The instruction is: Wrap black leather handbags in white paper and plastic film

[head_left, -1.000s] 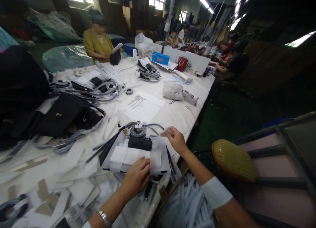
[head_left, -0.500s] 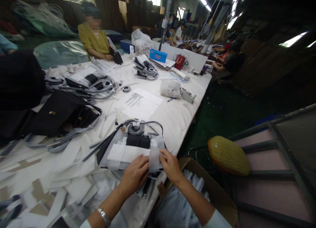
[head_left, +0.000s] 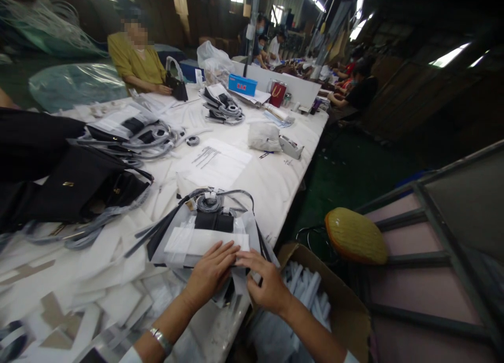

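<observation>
Your left hand (head_left: 214,266) lies flat, fingers extended and close together, on the white strip (head_left: 189,241) across the front of the wrapped black bag (head_left: 214,223). Your right hand (head_left: 266,281) has its fingers bent, their tips meeting those of the left at the strip's right end; its thumb sits lower, and you can't quite tell from this blurred view whether it pinches any wrapping.

The bag lies just ahead of both your hands on the white surface (head_left: 273,187), its long axis running left to right across them. Both hands are at its near side, right of its middle; the right is nearer its right end, while most of its length stretches leftward of the left hand.

Past your fingertips, a coiled strap (head_left: 209,202) rests at the bag's far edge, with a printed sheet (head_left: 222,161) beyond. To the right of your right hand and lower stands a cardboard box (head_left: 350,313) of pale tubes (head_left: 305,287). Left of your left hand are loose white pieces (head_left: 124,301); farther left and ahead, more black bags (head_left: 74,182).
</observation>
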`<action>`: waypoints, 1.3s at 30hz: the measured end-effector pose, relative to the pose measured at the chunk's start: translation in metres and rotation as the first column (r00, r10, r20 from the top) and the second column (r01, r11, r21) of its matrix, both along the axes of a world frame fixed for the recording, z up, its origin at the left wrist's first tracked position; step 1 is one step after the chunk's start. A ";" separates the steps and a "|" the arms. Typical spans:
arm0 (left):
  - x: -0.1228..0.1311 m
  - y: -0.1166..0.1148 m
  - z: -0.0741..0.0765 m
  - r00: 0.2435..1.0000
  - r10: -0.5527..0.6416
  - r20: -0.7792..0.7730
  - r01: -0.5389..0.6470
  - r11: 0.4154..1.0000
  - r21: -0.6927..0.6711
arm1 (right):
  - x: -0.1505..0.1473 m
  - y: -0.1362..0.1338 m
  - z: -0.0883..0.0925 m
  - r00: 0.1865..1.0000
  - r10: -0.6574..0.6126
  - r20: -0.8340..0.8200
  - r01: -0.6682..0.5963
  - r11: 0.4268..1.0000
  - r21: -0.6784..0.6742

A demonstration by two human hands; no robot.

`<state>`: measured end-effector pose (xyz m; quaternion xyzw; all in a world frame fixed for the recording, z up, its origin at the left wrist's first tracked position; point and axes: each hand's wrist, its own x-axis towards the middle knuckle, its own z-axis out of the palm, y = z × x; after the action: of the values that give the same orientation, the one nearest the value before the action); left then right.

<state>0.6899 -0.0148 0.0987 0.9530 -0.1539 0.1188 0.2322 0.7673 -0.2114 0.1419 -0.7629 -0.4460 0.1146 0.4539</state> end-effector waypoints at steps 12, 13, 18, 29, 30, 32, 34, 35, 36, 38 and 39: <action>0.002 0.002 0.001 1.000 0.014 0.015 -0.013 0.999 -0.052 | -0.022 -0.028 -0.045 0.834 -0.118 0.538 0.180 0.982 -0.064; 0.002 0.002 0.001 1.000 0.013 0.015 -0.012 0.998 -0.055 | -0.023 -0.024 -0.047 0.824 -0.126 0.553 0.171 0.985 -0.030; 0.001 0.003 -0.001 1.000 0.022 0.022 -0.020 0.996 -0.081 | -0.024 -0.011 -0.047 0.826 -0.183 0.533 0.149 0.983 0.107; 0.002 0.005 0.005 0.994 0.109 -0.012 -0.110 0.981 -0.162 | -0.041 -0.025 -0.047 0.916 -0.028 0.400 -0.011 0.995 0.094; 0.002 0.005 0.005 0.992 0.127 -0.016 -0.128 0.977 -0.170 | -0.043 -0.026 -0.051 0.933 -0.025 0.359 -0.012 0.995 0.100; 0.002 0.002 0.004 0.983 0.182 -0.036 -0.186 0.964 -0.191 | -0.047 -0.026 -0.058 0.955 -0.042 0.292 0.010 0.994 0.109; 0.001 0.000 0.004 0.972 0.226 -0.061 -0.234 0.949 -0.209 | -0.049 -0.024 -0.063 0.958 -0.064 0.280 0.036 0.994 0.106; 0.001 -0.001 0.005 0.970 0.232 -0.071 -0.242 0.945 -0.220 | -0.050 -0.022 -0.065 0.954 -0.062 0.295 0.035 0.995 0.097; 0.001 -0.002 0.005 0.971 0.226 -0.081 -0.239 0.941 -0.237 | -0.050 -0.021 -0.065 0.946 -0.056 0.318 0.029 0.996 0.088; 0.002 -0.002 0.007 0.974 0.207 -0.092 -0.224 0.937 -0.268 | -0.051 -0.019 -0.064 0.929 -0.061 0.364 0.032 0.996 0.087; 0.002 -0.002 0.007 0.977 0.193 -0.089 -0.210 0.941 -0.266 | -0.052 -0.019 -0.063 0.923 -0.075 0.377 0.042 0.995 0.096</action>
<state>0.6919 -0.0164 0.1059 0.9257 -0.0302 0.1327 0.3529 0.7155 -0.2305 0.0789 -0.7633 -0.5072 -0.0684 0.3944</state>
